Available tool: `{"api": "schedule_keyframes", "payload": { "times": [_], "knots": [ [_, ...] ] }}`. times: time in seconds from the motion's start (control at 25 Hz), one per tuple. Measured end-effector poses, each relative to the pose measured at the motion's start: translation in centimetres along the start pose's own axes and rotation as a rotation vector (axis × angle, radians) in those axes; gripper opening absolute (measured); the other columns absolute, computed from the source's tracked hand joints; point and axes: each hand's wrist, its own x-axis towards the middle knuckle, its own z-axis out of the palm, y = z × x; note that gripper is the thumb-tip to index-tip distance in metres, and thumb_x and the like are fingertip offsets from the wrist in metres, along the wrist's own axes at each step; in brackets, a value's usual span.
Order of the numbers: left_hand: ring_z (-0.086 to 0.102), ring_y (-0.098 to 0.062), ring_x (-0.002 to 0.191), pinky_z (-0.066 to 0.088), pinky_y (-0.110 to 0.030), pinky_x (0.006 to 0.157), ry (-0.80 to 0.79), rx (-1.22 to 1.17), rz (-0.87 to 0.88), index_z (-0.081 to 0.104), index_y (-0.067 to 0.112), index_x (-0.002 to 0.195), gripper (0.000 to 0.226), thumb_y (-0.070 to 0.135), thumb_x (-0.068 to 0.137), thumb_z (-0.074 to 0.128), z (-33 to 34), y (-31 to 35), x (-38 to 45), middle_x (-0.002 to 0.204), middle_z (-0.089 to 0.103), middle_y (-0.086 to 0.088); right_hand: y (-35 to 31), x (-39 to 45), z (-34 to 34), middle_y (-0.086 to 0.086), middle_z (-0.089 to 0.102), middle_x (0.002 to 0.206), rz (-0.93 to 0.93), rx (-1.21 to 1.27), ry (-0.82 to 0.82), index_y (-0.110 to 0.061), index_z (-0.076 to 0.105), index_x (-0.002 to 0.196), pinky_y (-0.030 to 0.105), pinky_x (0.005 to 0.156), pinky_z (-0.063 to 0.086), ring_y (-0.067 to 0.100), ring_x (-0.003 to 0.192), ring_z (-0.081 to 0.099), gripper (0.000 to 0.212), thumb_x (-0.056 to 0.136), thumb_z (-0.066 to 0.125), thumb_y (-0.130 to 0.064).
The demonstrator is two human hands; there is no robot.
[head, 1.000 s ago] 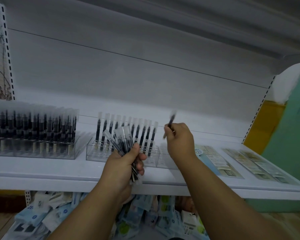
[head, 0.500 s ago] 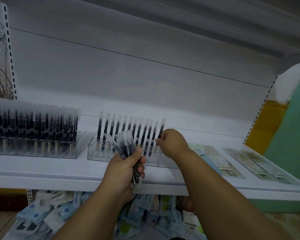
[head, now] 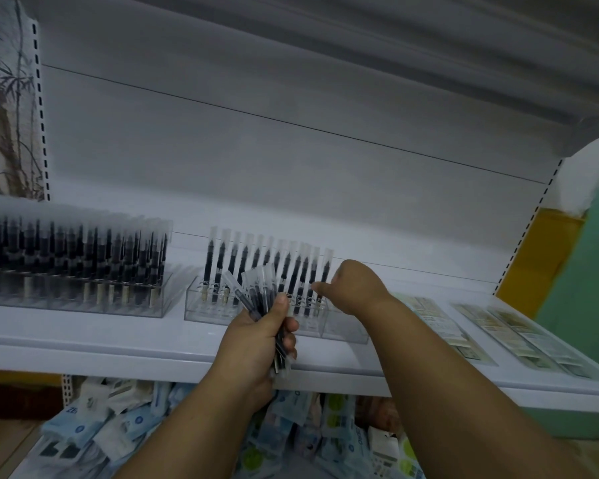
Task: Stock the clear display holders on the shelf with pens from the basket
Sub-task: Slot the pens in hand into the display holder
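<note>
My left hand (head: 256,344) grips a bundle of clear-capped black pens (head: 253,288) in front of the white shelf (head: 118,344). Behind it stands a clear display holder (head: 343,331) with one row of upright pens at its back. My right hand (head: 357,288) is at the right end of that row. Its thumb lies against the lower part of the rightmost pen (head: 326,267), which stands in the holder. The fingers are hidden behind the hand. The basket is out of view.
A second clear holder (head: 83,271), packed with pens, stands on the left of the shelf. Flat packaged items (head: 440,326) lie on the shelf's right part. Loose packets (head: 118,433) are heaped below the shelf. Another shelf hangs overhead.
My right hand brought one pen down from the air and set it upright at the right end of the row. The left hand with its bundle has stayed put.
</note>
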Motion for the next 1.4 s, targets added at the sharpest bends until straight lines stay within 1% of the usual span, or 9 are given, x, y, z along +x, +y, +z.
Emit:
{"api": "schedule_keyframes", "payload": {
  "times": [0.08,0.2,0.32,0.48,0.6,0.76,0.96,1.12,1.4],
  "knots": [
    [0.045,-0.015,0.046,0.043,-0.026,0.042,0.003,0.026,0.007,0.061,0.007,0.095,0.023,0.028,0.088,0.069,-0.1,0.0,0.2,0.062,0.06,-0.006,-0.3,-1.2,-0.9,0.004,0.042,0.054,-0.008,0.202,0.037,-0.011,0.04,0.058,0.026,0.055,0.036,0.018,0.048,0.039,0.051,0.091,0.064,-0.041],
    [0.046,-0.016,0.046,0.043,-0.028,0.044,-0.02,0.09,0.001,0.061,0.006,0.09,0.022,0.025,0.086,0.071,0.3,-0.3,0.5,0.061,0.06,-0.006,-2.3,-4.2,-2.0,0.005,0.067,0.083,-0.097,0.625,-0.162,-0.009,0.066,0.088,0.028,0.059,0.045,0.014,0.061,0.052,0.032,0.089,0.067,-0.041],
    [0.048,-0.017,0.047,0.043,-0.029,0.047,-0.058,0.133,-0.018,0.062,0.008,0.092,0.021,0.026,0.087,0.071,1.2,-0.7,0.4,0.062,0.062,-0.006,-3.1,-4.7,-1.8,0.005,0.069,0.087,-0.131,0.681,-0.167,-0.018,0.068,0.096,0.03,0.062,0.05,0.014,0.066,0.058,0.018,0.083,0.077,-0.027],
    [0.051,-0.018,0.05,0.044,-0.032,0.053,-0.058,0.153,-0.019,0.065,0.004,0.098,0.028,0.031,0.089,0.068,1.4,-0.7,0.8,0.066,0.066,-0.008,-2.0,-4.1,-2.3,0.007,0.066,0.087,-0.017,0.779,-0.009,-0.025,0.063,0.106,0.025,0.055,0.047,0.015,0.064,0.054,0.028,0.082,0.074,-0.015],
    [0.05,-0.017,0.048,0.044,-0.03,0.049,-0.053,0.149,-0.015,0.065,0.003,0.097,0.024,0.027,0.092,0.066,1.8,-0.6,1.1,0.065,0.068,-0.008,-1.5,-3.8,-3.0,0.003,0.063,0.077,0.015,0.807,0.079,-0.028,0.062,0.105,0.016,0.043,0.043,0.014,0.061,0.051,0.027,0.085,0.064,-0.011],
    [0.05,-0.017,0.047,0.043,-0.03,0.048,-0.047,0.166,-0.029,0.063,0.004,0.101,0.021,0.024,0.093,0.066,2.2,-0.6,1.4,0.068,0.07,-0.01,-0.8,-3.6,-2.9,0.007,0.07,0.088,-0.043,0.789,0.087,-0.03,0.056,0.111,0.022,0.053,0.046,0.015,0.073,0.063,0.03,0.087,0.072,-0.019],
    [0.049,-0.015,0.043,0.043,-0.025,0.04,0.003,0.122,-0.067,0.06,0.0,0.104,0.025,0.021,0.092,0.066,1.6,-1.1,1.6,0.066,0.069,-0.01,1.8,-1.9,-3.5,-0.01,0.061,0.082,-0.026,0.694,0.664,-0.029,0.048,0.119,0.013,0.054,0.042,0.006,0.069,0.059,0.034,0.093,0.064,-0.014],
    [0.047,-0.016,0.043,0.042,-0.024,0.039,-0.033,0.093,-0.098,0.06,0.001,0.098,0.017,0.018,0.095,0.061,2.1,-1.0,1.3,0.063,0.066,-0.01,1.9,-1.3,-0.8,-0.009,0.062,0.089,-0.105,0.601,0.6,-0.026,0.046,0.122,0.029,0.063,0.05,0.012,0.071,0.06,0.033,0.095,0.061,-0.016],
    [0.046,-0.018,0.046,0.041,-0.026,0.042,-0.046,0.095,-0.111,0.06,0.004,0.094,0.013,0.017,0.095,0.062,1.8,-1.0,1.4,0.062,0.063,-0.009,2.4,-0.8,0.5,-0.01,0.057,0.085,-0.196,0.487,0.418,-0.024,0.05,0.12,0.025,0.064,0.046,0.007,0.072,0.057,0.026,0.096,0.057,-0.018]
  ]
}}
